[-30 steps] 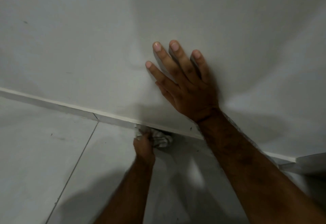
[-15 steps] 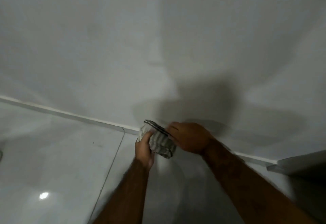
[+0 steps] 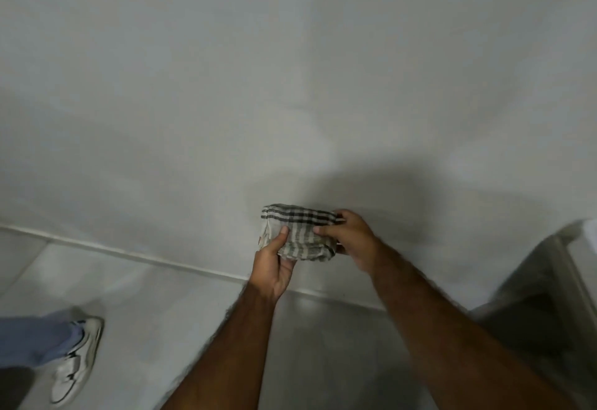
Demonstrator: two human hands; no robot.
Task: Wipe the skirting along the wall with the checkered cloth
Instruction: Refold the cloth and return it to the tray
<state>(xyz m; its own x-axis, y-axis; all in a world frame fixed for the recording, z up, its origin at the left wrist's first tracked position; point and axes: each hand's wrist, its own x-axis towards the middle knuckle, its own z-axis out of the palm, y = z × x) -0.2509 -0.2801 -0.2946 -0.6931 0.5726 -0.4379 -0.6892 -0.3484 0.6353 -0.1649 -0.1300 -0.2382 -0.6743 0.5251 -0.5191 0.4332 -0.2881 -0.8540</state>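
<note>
Checkered cloth [image 3: 298, 235] folded into a thick pad, held up in front of the wall [image 3: 290, 70], clear of the skirting [image 3: 129, 253] below. Left hand [image 3: 273, 264] closed on the pad's left end, thumb pressed on top, fingers curled underneath. Right hand [image 3: 350, 240] pinching the right end, thumb on the near face, fingers wrapped behind. Soft, light, limp woven fabric by the look of it: pale ground, dark and grey bands crossing, edges rumpled and layered. Likely to sag and unfold if gripped at one corner only; better bunched in the palm with a flat face outward for pressing along the trim. No risk of breakage; little slip against skin, easy glide over paint, judging by the weave. Skirting a narrow, pale, hard strip with a crisp top edge, running left to right where matte wall meets glossy tiled floor [image 3: 323, 361]. Smooth tiles catching a dull reflection. White shoe [image 3: 77, 364] and blue trouser leg at lower left.
</note>
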